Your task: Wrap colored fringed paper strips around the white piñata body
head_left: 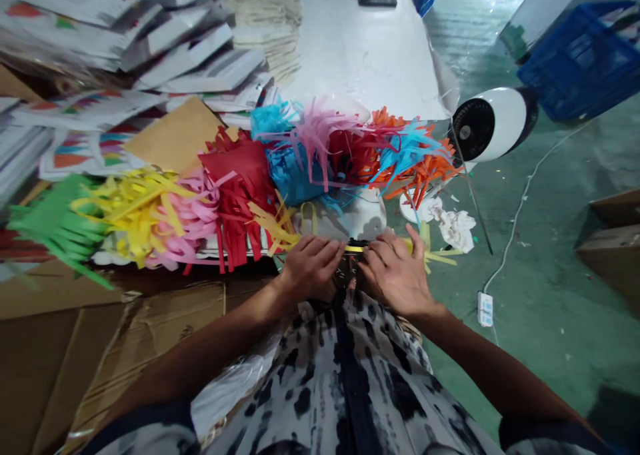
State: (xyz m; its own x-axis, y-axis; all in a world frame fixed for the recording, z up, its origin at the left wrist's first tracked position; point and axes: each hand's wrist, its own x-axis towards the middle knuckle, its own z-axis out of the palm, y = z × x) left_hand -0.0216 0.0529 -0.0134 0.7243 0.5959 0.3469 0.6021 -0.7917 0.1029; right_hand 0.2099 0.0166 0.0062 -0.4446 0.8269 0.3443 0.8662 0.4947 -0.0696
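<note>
Close to my body, both hands grip a yellow paper tassel (355,248) pulled into a narrow band between them. The curled fingers of my left hand (311,263) press on its left part, and loose yellow strips fan out beyond. My right hand (399,272) is closed on the right part, with one finger sticking up; more fringe shows past it. Ahead lie piles of cut fringe: red paper (240,175), blue paper (295,175), light pink paper (325,132) and orange paper (433,162). Further left are yellow fringe (135,205) and green fringe (60,218). My palms are hidden.
Stacks of printed packets (200,62) cover the back left, beside a brown envelope (173,132). A white sheet (365,55) lies straight ahead. On the right are a fan (493,123), crumpled paper (457,230), a power strip (485,308) and a blue crate (575,62).
</note>
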